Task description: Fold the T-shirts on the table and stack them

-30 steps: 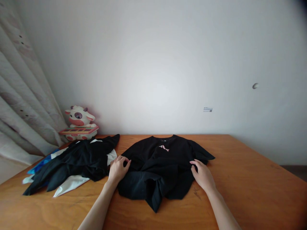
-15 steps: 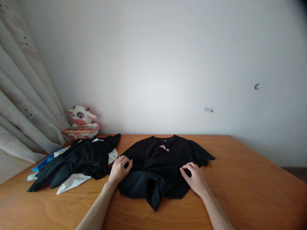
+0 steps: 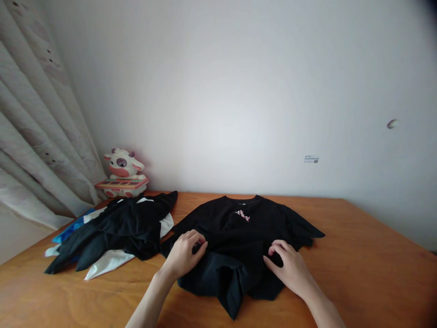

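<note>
Dark folds swallow much detail on the black shirt (image 3: 235, 241): the cloth under both sets of fingertips is hard to read, the left hand (image 3: 186, 250) hides part of the side nearest the clothes pile (image 3: 119, 228), and the pink-and-white print (image 3: 243, 216) is too small to make out. Both forearms run out of view.

The left hand, just right of the clothes pile, has thumb and fingertips curled nearly together; whether cloth is pinched between them I cannot tell. The right hand (image 3: 290, 266), farther right of the pile, shows a slightly parted grip at the shirt's far side, contact unclear.

The shirt lies on the tabletop (image 3: 358, 264) right of the pile, neckline toward the wall (image 3: 221, 91), its neck-to-hem axis running toward the person, the hem bunched with one corner jutting nearest.
</note>
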`<state>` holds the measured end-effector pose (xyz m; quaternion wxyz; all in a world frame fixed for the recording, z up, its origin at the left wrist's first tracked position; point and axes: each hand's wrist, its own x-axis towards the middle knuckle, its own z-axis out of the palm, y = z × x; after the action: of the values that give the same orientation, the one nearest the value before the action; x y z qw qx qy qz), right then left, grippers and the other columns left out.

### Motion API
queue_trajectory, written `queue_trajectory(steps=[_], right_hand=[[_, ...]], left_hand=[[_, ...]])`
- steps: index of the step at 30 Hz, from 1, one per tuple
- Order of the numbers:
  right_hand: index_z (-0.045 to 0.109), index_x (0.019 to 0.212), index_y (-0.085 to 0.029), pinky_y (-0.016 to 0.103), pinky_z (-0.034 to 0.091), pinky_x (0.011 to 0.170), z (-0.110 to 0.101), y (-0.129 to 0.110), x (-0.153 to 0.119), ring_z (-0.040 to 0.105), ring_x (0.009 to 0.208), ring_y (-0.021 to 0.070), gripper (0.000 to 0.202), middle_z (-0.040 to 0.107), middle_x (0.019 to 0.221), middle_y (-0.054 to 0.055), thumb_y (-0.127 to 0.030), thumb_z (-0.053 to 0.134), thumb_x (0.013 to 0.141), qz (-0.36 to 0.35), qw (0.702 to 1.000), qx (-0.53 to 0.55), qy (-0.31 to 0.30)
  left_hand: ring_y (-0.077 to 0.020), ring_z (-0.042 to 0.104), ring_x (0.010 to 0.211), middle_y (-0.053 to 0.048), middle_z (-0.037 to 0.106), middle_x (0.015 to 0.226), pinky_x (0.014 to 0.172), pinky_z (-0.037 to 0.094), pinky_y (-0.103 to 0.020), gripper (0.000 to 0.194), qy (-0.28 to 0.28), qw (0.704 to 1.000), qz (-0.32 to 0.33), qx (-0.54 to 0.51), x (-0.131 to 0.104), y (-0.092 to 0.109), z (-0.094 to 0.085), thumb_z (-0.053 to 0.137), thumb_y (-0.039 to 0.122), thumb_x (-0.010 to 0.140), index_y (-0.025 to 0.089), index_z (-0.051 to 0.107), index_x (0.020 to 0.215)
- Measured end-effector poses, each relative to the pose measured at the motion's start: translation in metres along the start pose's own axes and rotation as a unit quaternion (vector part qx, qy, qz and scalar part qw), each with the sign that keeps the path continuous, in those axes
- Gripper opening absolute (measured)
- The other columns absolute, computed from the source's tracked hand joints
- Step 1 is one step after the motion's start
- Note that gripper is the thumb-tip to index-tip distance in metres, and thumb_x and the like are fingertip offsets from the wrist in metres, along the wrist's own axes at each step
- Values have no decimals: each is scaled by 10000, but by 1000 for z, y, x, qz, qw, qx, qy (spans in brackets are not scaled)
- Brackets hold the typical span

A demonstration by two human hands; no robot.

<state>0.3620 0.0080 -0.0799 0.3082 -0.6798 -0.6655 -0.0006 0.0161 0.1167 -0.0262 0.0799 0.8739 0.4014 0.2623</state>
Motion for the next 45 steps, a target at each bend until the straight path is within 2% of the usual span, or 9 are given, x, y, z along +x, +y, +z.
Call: queue_trajectory(steps=[4, 10, 15, 19, 28, 35, 40, 43, 45], right_hand=[[701, 893, -270, 392, 514, 865, -10, -21, -1, 663, 1004, 277, 136, 656, 1116, 83, -378, 634, 846, 10, 998, 0, -63], [717, 849, -273, 360, 506, 819, -30, -64, -1, 663, 930, 255, 178, 680, 954, 58, -421, 618, 853, 43, 980, 39, -189], [701, 1189, -207, 436, 470, 955, -33, -77, -11, 588, 1190, 378, 702, 615, 1325, 181, -454, 859, 551, 74, 958, 11, -275], [719, 985, -217, 310, 468, 828, -35, -82, -10, 667, 980, 249, 258, 717, 1086, 94, -242, 697, 729, 92, 952, 65, -283], [785, 887, -241, 239, 387, 614, -58, -52, -13, 651, 758, 180, 218, 737, 821, 5, -182, 715, 689, 170, 912, 83, -363], [803, 809, -242, 263, 414, 632, -80, -15, -26, 686, 764, 213, 248, 759, 779, 14, -141, 700, 607, 248, 904, 58, -344], [772, 712, -264, 299, 451, 649, -82, 22, -40, 712, 765, 254, 189, 756, 734, 28, -156, 682, 585, 289, 914, 25, -285], [763, 719, -289, 325, 485, 690, -75, 29, -35, 723, 817, 274, 162, 765, 783, 37, -201, 696, 601, 282, 925, -12, -255], [763, 766, -292, 335, 501, 730, -70, 24, -25, 725, 858, 275, 155, 769, 841, 47, -232, 685, 646, 267, 935, -26, -234]], left_hand=[[-197, 667, 802, -35, 698, 854, 729, 477, -296, 286, -59, 998, 0, -27, 8, 26, 4, 418, 370, 1000, 259, 657, 891], [-276, 732, 820, -52, 750, 801, 682, 473, -317, 267, -159, 978, -136, 26, 26, 12, 18, 566, 429, 920, 222, 630, 1077], [-357, 724, 1000, -148, 761, 1031, 793, 499, -392, 342, -184, 966, -160, 80, 22, 15, 20, 549, 441, 950, 185, 607, 1169], [-329, 726, 1028, -132, 755, 1078, 802, 501, -360, 269, -188, 962, -178, 88, 13, 23, 16, 485, 374, 996, 200, 595, 1169], [-376, 709, 1071, -187, 744, 1103, 835, 513, -400, 560, -191, 949, -225, 113, -4, 25, 7, 615, 441, 923, 180, 482, 1400], [-219, 739, 648, 7, 717, 624, 678, 501, -276, 132, -184, 955, -232, -33, 6, 15, 7, 441, 235, 984, 245, 571, 1004], [-276, 749, 805, -99, 753, 905, 753, 522, -355, 151, -11, 956, -291, 33, 20, -22, -12, 375, 228, 984, 215, 506, 1058], [-341, 698, 1040, -182, 686, 1152, 870, 516, -435, 227, 108, 959, -252, 66, 22, -28, -24, 433, 335, 968, 188, 489, 1131], [-344, 659, 1104, -175, 663, 1160, 938, 497, -453, 297, 118, 973, -189, 52, 18, -16, -27, 493, 429, 942, 187, 511, 1114]])
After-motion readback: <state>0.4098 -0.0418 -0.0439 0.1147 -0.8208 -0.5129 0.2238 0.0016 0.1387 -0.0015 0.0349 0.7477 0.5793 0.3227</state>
